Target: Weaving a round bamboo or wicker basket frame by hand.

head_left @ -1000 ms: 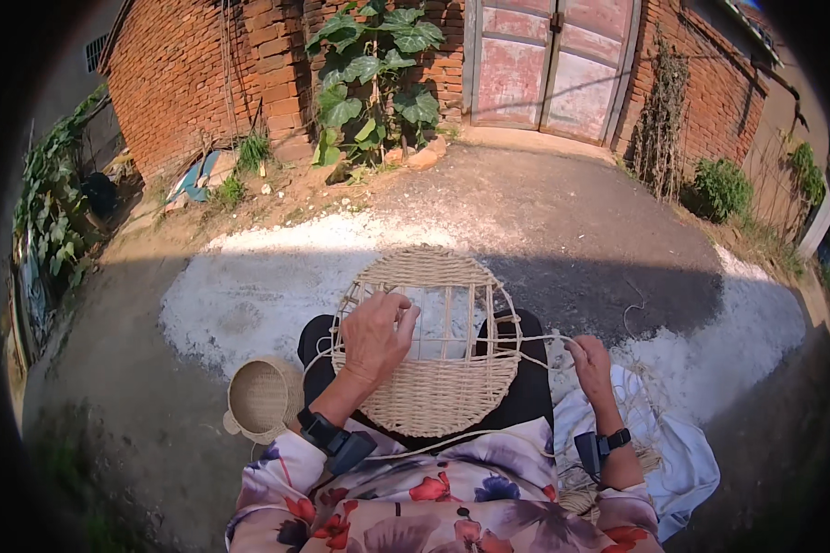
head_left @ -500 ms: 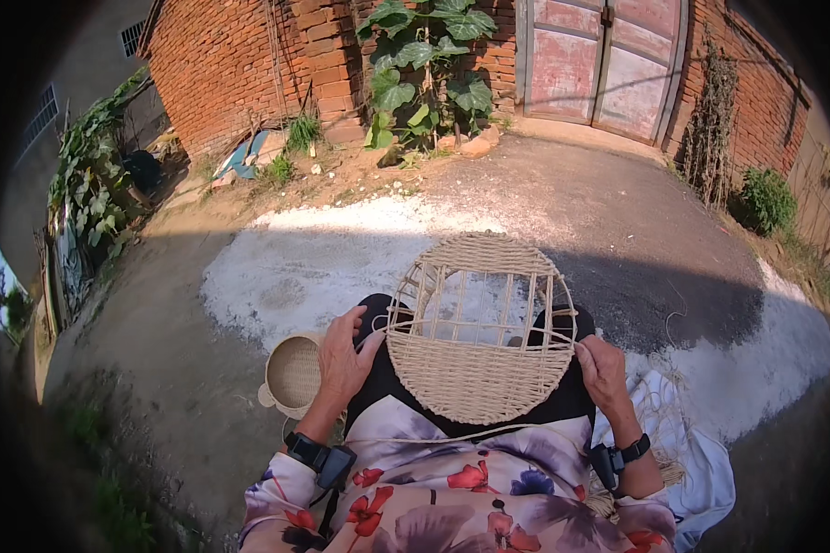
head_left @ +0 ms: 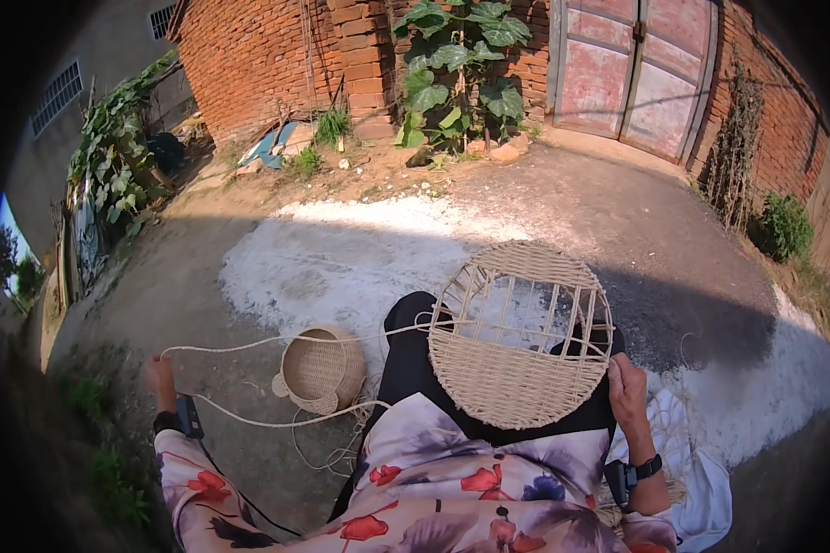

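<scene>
A round, half-woven basket panel point(head_left: 516, 378) of pale cord rests tilted on my lap; open spokes cross the gap in its upper middle. My right hand point(head_left: 628, 385) grips its right rim, fingers wrapped round the edge. Out to the far left, my left hand point(head_left: 160, 376) is closed on a cord point(head_left: 249, 347). One stretch of that cord runs taut to the panel's left side. The other loops back, sagging, toward my lap. Below the upper stretch stands a small round woven basket point(head_left: 321, 370) with rounded tabs at its edge, on the ground beside my left knee.
A white cloth sack point(head_left: 692, 470) with loose cord lies by my right side. White powder point(head_left: 332, 258) covers part of the ground ahead. Farther off are a brick wall point(head_left: 249, 74), a leafy vine point(head_left: 456, 64) and a faded red metal door point(head_left: 599, 83).
My left hand has moved from the panel's left rim far out to the left, drawing the cord out with it. My right hand stays on the right rim. The view has shifted left.
</scene>
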### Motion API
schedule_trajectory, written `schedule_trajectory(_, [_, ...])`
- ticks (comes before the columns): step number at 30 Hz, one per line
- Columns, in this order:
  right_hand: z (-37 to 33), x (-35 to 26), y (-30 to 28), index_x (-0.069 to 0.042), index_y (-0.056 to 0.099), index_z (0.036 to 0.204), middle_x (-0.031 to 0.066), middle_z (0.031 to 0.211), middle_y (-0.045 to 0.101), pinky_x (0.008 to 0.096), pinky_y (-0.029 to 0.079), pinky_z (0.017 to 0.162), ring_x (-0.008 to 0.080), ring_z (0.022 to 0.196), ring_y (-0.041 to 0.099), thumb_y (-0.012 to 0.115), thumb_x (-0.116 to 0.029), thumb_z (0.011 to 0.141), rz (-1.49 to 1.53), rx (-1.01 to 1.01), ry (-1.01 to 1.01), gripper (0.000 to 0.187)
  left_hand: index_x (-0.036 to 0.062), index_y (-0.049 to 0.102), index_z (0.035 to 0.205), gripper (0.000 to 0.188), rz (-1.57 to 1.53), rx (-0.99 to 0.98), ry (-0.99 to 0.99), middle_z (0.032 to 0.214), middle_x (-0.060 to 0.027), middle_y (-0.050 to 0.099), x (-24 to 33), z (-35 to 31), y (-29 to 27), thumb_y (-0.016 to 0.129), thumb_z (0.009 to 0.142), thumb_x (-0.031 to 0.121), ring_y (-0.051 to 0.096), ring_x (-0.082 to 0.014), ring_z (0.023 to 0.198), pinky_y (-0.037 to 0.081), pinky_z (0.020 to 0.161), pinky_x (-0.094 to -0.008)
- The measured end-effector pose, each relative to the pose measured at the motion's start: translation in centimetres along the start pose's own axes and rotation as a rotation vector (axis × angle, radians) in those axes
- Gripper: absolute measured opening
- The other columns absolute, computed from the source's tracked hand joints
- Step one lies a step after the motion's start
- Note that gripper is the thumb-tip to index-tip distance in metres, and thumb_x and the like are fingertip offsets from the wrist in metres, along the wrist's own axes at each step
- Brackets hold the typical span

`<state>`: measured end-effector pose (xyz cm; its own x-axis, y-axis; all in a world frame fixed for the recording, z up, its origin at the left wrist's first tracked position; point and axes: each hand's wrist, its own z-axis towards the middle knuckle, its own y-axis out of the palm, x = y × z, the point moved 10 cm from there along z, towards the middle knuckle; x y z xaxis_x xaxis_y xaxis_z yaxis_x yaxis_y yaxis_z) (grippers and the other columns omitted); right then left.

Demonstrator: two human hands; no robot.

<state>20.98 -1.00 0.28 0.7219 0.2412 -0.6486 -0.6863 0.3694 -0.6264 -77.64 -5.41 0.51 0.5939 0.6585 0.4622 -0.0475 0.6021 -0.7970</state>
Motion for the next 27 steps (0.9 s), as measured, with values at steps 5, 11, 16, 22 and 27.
schedule_trajectory(5, [-0.8,0.3,-1.3,-0.001,0.051,0.080,0.0134,0.059,0.042,0.0356,0.037,0.050,0.0202,0.050,0.041,0.050,-0.018,0.101,-0.014,0.030,0.043,0.026,0.0159,0.061,0.125,0.060,0.323,-0.234,0.157,0.122,-0.0155,0.064,7.5,0.4,-3.6,0.079,0.068,0.023,0.061,-0.0351,0.113,0.050,0.092,-0.0451])
schedule_trajectory(11, [-0.5,-0.4,-0.9,-0.002,0.054,0.081,0.0160,0.059,0.046,0.0375,0.040,0.050,0.0277,0.049,0.049,0.053,-0.019,0.100,-0.034,0.023,0.002,0.025,0.0060,0.066,0.113,0.033,-0.686,-0.899,0.712,0.093,-0.0026,0.066,39.7,-24.3,3.4,0.067,0.080,0.004,0.056,-0.0083,0.073,0.050,0.066,-0.0252])
schedule_trajectory(16, [-0.3,-1.2,-0.4,-0.003,0.057,0.083,0.0191,0.062,0.052,0.0410,0.043,0.051,0.0377,0.057,0.058,0.054,-0.019,0.098,-0.064,-0.011,-0.008,0.022,0.0026,0.067,0.107,0.020,-0.842,-0.782,1.290,0.087,-0.0118,0.068,54.1,-46.7,-0.7,0.063,0.089,0.009,0.063,-0.0222,0.070,0.050,0.064,-0.0332])
schedule_trajectory(22, [-0.5,-0.2,-0.3,-0.006,0.057,0.086,0.0202,0.065,0.056,0.0449,0.044,0.052,0.0399,0.062,0.061,0.055,-0.020,0.098,-0.102,-0.028,0.040,0.019,0.0106,0.065,0.109,0.024,-0.792,-0.632,1.297,0.077,-0.0143,0.068,58.0,-53.7,-0.1,0.064,0.085,0.011,0.066,-0.0336,0.070,0.051,0.064,-0.0438])
schedule_trajectory(27, [-0.6,-0.3,-0.1,-0.006,0.056,0.085,0.0200,0.063,0.057,0.0481,0.045,0.053,0.0410,0.061,0.061,0.056,-0.021,0.097,-0.207,0.042,0.000,0.019,0.0151,0.065,0.106,0.024,-0.629,-0.612,1.239,0.068,-0.0144,0.065,58.7,-54.4,2.6,0.059,0.084,0.009,0.065,-0.0349,0.063,0.048,0.059,-0.0489])
